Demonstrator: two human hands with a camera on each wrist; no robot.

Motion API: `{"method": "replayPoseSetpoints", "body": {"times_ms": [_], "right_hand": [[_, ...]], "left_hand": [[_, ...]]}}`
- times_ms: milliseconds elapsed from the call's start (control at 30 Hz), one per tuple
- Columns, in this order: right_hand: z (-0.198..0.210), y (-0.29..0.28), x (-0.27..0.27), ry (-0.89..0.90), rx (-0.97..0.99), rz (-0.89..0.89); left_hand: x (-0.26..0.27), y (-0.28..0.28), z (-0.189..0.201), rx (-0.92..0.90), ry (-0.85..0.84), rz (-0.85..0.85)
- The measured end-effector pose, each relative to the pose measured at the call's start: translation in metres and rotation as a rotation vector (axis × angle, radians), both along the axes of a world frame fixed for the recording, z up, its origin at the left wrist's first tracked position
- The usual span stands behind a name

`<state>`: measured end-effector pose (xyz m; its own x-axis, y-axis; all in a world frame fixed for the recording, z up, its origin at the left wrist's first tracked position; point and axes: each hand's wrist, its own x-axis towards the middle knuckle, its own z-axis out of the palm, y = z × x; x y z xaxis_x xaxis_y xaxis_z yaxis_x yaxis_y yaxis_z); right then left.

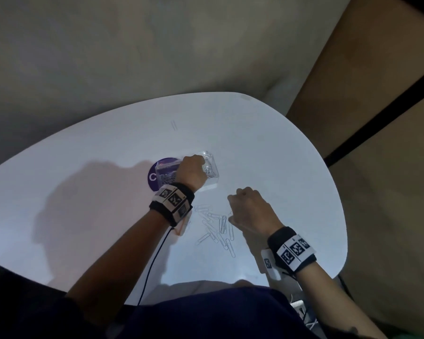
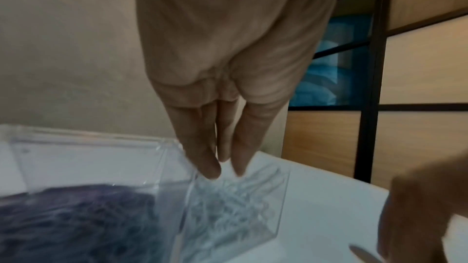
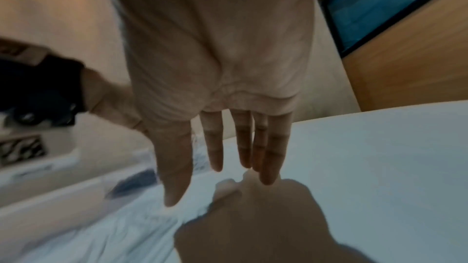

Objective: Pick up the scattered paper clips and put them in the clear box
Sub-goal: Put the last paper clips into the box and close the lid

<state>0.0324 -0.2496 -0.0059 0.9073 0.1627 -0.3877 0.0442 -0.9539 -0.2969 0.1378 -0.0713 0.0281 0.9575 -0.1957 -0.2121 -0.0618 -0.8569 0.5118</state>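
The right grip (image 1: 249, 211) hangs low over the near part of the table (image 1: 83, 192), fingers (image 3: 269, 159) straight and loosely spread in its wrist view, holding nothing that shows; from the head view only its back is seen and the fingertips are hidden. Just left of it lie the loose clips (image 1: 218, 227), a small scattered heap, several overlapping, too pale against the white top to count. The wrist view of this patch is blurred and the clips there are mere streaks.

Farther on, the left grip (image 1: 192, 171) is over the box (image 1: 212, 173), its fingers (image 2: 202, 159) straight and pointing down together at the rim of the right compartment. Whether anything is pinched between the tips cannot be told. That compartment holds a pile of clips (image 2: 228, 203). The left part of the box stands on a purple disc (image 1: 153, 177), most of it covered; only a letter C shows. One stray clip (image 1: 174, 125) lies well apart toward the far edge
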Motion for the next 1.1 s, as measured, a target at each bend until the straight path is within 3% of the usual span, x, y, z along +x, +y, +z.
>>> {"method": "replayPoseSetpoints", "body": {"times_ms": [67,200,233,333,400,433,600,733,800,867,1000,1100], "right_hand": [[-0.005,0.005,-0.012,0.044,0.026,-0.022],[-0.009,0.012,-0.032,0.065,0.071,0.008],[-0.010,0.013,-0.036,0.084,0.081,0.031],[-0.017,0.014,-0.042,0.118,0.154,0.050],[-0.020,0.016,-0.042,0.090,0.236,0.006],[-0.022,0.018,-0.042,0.057,0.266,0.003],[-0.027,0.034,-0.036,-0.022,0.359,0.012],[-0.014,0.036,-0.029,-0.062,0.503,-0.152],[-0.008,0.031,-0.030,-0.114,0.398,-0.183],[-0.006,0.030,-0.033,-0.058,0.198,-0.098],[-0.010,0.041,-0.040,0.058,0.026,0.090],[-0.015,0.048,-0.036,-0.006,0.012,0.137]], "left_hand": [[-0.001,0.007,0.003,-0.060,-0.018,-0.015],[-0.019,0.031,0.013,-0.270,-0.233,-0.072],[-0.028,0.040,0.015,-0.197,-0.183,-0.083],[-0.056,0.068,0.006,0.250,0.182,-0.128],[-0.074,0.085,-0.012,0.471,0.275,-0.114],[-0.081,0.090,-0.022,0.487,0.272,-0.097],[-0.104,0.074,-0.039,0.148,0.229,-0.095],[-0.106,0.057,-0.034,-0.047,0.197,-0.107],[-0.101,0.056,-0.030,0.005,0.123,-0.142],[-0.096,0.057,-0.029,0.167,0.080,-0.253],[-0.101,0.052,-0.037,0.411,0.080,-0.460],[-0.108,0.045,-0.046,0.361,0.050,-0.461]]}}
